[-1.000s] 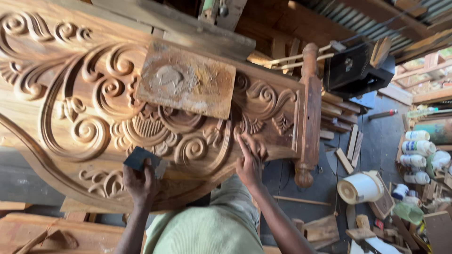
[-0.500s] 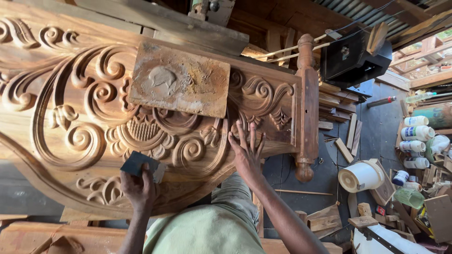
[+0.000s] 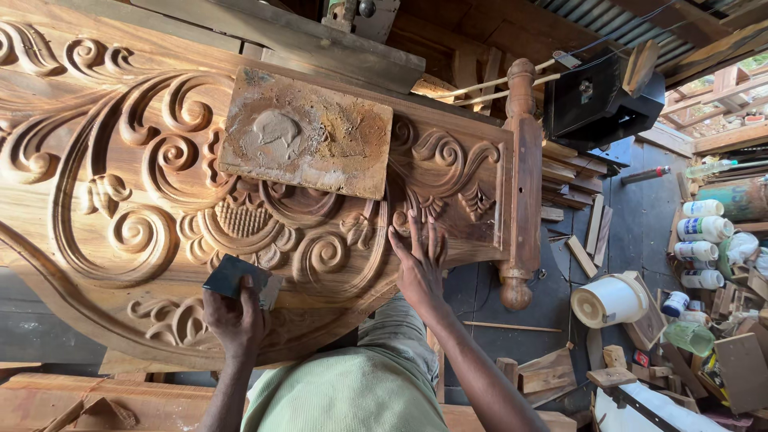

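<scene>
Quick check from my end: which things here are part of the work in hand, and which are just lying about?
In use:
- carved wooden panel
- dark sanding block, gripped in the left hand
- right hand, flat on the carving

Lying about:
- flat dusty board resting on the panel
- white bucket
- white bottles
- wood offcuts on the floor

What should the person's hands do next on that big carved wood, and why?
Probably rub the dark block over the curls just above it. The left hand holds the block at the lower edge of the carved panel, and the right hand lies flat on the carving, as if steadying it. That looks ready for a short stroke.
</scene>
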